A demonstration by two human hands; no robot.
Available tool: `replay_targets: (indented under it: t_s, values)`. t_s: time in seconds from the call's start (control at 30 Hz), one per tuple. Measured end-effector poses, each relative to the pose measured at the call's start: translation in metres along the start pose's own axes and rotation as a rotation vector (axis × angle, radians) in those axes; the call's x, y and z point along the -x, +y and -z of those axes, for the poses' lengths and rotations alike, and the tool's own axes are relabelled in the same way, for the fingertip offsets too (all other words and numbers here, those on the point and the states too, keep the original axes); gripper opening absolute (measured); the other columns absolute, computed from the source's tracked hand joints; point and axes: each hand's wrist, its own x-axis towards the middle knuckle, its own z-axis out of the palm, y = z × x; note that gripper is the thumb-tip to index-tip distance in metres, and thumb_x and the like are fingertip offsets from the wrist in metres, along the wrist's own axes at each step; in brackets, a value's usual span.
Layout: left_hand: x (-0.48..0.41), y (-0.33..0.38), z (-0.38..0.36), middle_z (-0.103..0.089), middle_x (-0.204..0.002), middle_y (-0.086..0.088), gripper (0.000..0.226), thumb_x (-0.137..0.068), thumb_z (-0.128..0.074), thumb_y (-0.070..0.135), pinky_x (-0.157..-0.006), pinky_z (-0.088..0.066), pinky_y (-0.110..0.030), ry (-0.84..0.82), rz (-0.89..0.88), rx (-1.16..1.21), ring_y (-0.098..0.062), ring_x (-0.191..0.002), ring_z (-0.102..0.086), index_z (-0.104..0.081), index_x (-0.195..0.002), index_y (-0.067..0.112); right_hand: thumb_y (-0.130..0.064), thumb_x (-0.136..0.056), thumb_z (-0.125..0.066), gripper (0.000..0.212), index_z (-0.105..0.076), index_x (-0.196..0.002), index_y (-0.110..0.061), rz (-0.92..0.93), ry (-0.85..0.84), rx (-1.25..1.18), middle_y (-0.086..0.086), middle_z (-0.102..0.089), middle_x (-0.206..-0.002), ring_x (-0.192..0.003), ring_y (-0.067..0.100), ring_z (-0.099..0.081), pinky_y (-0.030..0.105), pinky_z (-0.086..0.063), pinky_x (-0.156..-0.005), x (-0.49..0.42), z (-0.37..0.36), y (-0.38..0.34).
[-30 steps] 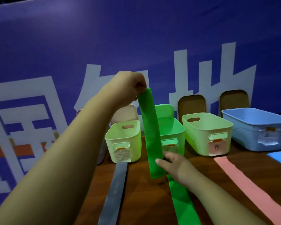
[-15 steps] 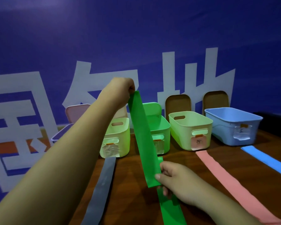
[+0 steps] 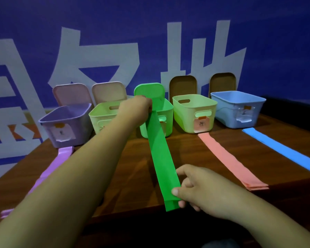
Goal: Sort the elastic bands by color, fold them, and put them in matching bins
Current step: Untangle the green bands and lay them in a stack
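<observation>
Green and pulled straight, the elastic band (image 3: pixel 161 158) runs above the wooden table (image 3: pixel 129 176) from its front edge toward the bins. At the near end the right hand (image 3: pixel 195 190) pinches the band between thumb and curled fingers, and a crease crosses the strip just beside the thumb. On the left a purple band (image 3: pixel 48 169) lies flat on the table, partly hidden by the left forearm. On the right lie a pink band (image 3: pixel 227 158) and, farther out, a blue band (image 3: pixel 279 149).

At the far end the left hand (image 3: pixel 138 108) grips the green band in a closed fist, just in front of the green bin (image 3: pixel 169 110). That bin stands mid-row, with a purple bin (image 3: pixel 75 119) and a left pale green bin (image 3: pixel 100 119) on one side. On the other side are a right pale green bin (image 3: pixel 191 111) and a blue bin (image 3: pixel 238 108). Lids (image 3: pixel 183 86) stand upright behind them against a blue banner (image 3: pixel 168 33) with white characters.
</observation>
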Motion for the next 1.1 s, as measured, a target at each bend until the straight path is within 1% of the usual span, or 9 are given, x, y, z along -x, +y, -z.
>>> replay_targets:
  t_s: [0.07, 0.13, 0.23, 0.37, 0.47, 0.6, 0.8, 0.9, 1.1]
  values:
    - [0.009, 0.011, -0.019, -0.065, -0.107, -0.003, 0.014, -0.100, -0.062, 0.017, -0.064, -0.045, -0.039, -0.028, -0.024, -0.051, -0.025, -0.091, -0.063, -0.067, -0.113, 0.021, -0.037, -0.104, -0.070, 0.057, -0.044, -0.154, -0.029, -0.042, -0.027, 0.001, -0.010, -0.081, -0.094, -0.065, 0.003, -0.064, 0.020, -0.051, -0.061, 0.004, -0.001, 0.001]
    - [0.015, 0.018, -0.036, -0.065, -0.105, -0.002, 0.012, -0.099, -0.064, 0.018, -0.062, -0.049, -0.041, -0.056, -0.045, -0.087, -0.026, -0.090, -0.066, -0.066, -0.110, 0.020, -0.035, -0.103, -0.072, 0.059, -0.045, -0.155, -0.028, -0.075, -0.035, -0.005, -0.009, -0.081, -0.092, -0.062, 0.003, -0.062, 0.019, -0.049, -0.055, 0.006, -0.002, 0.002]
    - [0.020, 0.026, -0.054, -0.065, -0.103, -0.002, 0.010, -0.099, -0.064, 0.017, -0.067, -0.057, -0.042, -0.089, -0.057, -0.086, -0.029, -0.092, -0.069, -0.065, -0.108, 0.019, -0.035, -0.101, -0.073, 0.060, -0.045, -0.155, -0.029, -0.106, -0.042, -0.012, -0.006, -0.082, -0.092, -0.059, 0.005, -0.058, 0.023, -0.049, -0.051, 0.005, -0.004, 0.005]
    - [0.021, 0.031, -0.072, -0.066, -0.099, -0.003, 0.008, -0.099, -0.064, 0.016, -0.075, -0.064, -0.046, -0.116, -0.034, -0.067, -0.029, -0.089, -0.070, -0.067, -0.106, 0.018, -0.034, -0.102, -0.073, 0.069, -0.038, -0.161, -0.029, -0.114, -0.050, -0.010, -0.005, -0.082, -0.092, -0.059, 0.005, -0.058, 0.026, -0.051, -0.053, 0.001, -0.005, 0.010]
    - [0.020, 0.036, -0.082, -0.064, -0.095, -0.001, 0.011, -0.099, -0.065, 0.014, -0.074, -0.063, -0.045, -0.146, -0.038, -0.059, -0.028, -0.089, -0.070, -0.067, -0.108, 0.018, -0.034, -0.102, -0.073, 0.074, -0.034, -0.164, -0.028, -0.125, -0.065, 0.003, -0.006, -0.082, -0.092, -0.059, 0.004, -0.060, 0.027, -0.054, -0.056, -0.001, -0.006, 0.010]
    - [0.020, 0.040, -0.094, -0.057, -0.086, 0.001, 0.011, -0.098, -0.066, 0.012, -0.068, -0.061, -0.041, -0.181, -0.015, -0.042, -0.026, -0.081, -0.065, -0.068, -0.107, 0.018, -0.033, -0.102, -0.073, 0.076, -0.032, -0.165, -0.027, -0.132, -0.051, 0.018, -0.007, -0.082, -0.089, -0.058, 0.004, -0.062, 0.028, -0.055, -0.056, -0.007, -0.010, 0.012]
    - [0.017, 0.046, -0.102, -0.056, -0.086, -0.001, 0.011, -0.098, -0.066, 0.009, -0.068, -0.062, -0.043, -0.218, -0.025, -0.086, -0.028, -0.081, -0.066, -0.066, -0.108, 0.014, -0.034, -0.103, -0.071, 0.073, -0.034, -0.165, -0.027, -0.114, -0.016, 0.063, -0.008, -0.081, -0.087, -0.060, 0.005, -0.063, 0.024, -0.055, -0.057, -0.010, -0.010, 0.016]
    - [0.016, 0.047, -0.106, -0.059, -0.090, -0.003, 0.012, -0.099, -0.063, 0.007, -0.066, -0.061, -0.043, -0.230, -0.023, -0.096, -0.029, -0.082, -0.067, -0.068, -0.108, 0.013, -0.034, -0.103, -0.071, 0.073, -0.034, -0.165, -0.028, -0.107, -0.009, 0.075, -0.006, -0.080, -0.087, -0.059, 0.005, -0.064, 0.026, -0.059, -0.059, -0.012, -0.010, 0.019]
    - [0.016, 0.046, -0.113, -0.060, -0.088, -0.002, 0.009, -0.102, -0.062, 0.011, -0.072, -0.065, -0.047, -0.251, -0.042, -0.131, -0.028, -0.081, -0.069, -0.069, -0.107, 0.015, -0.037, -0.101, -0.073, 0.070, -0.038, -0.160, -0.028, -0.079, 0.020, 0.133, -0.003, -0.080, -0.083, -0.055, 0.006, -0.065, 0.031, -0.063, -0.059, -0.014, -0.011, 0.023]
